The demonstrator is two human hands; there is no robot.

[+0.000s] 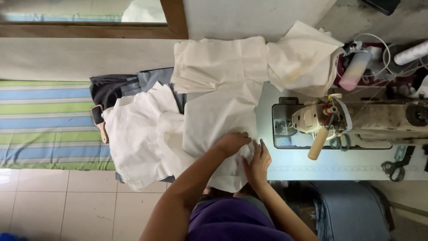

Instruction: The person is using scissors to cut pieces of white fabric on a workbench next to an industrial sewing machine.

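My left hand [232, 143] lies palm down on a piece of cream cloth [218, 116] spread over the left part of the sewing table [290, 163], fingers curled toward its right side. My right hand [257, 161] touches the same cloth's near right edge with fingers stretched and apart. More cream cloth pieces [138, 134] hang off the table's left end, and a folded pile [223, 60] lies at the back. Neither hand visibly grips the cloth.
An industrial sewing machine [356, 118] stands to the right with its needle head [318, 120] near the cloth. Scissors [394, 167] lie at the table's front right. Thread cones [356, 69] stand behind. A striped mat [44, 125], dark fabric [116, 87] and a brush [99, 122] lie left.
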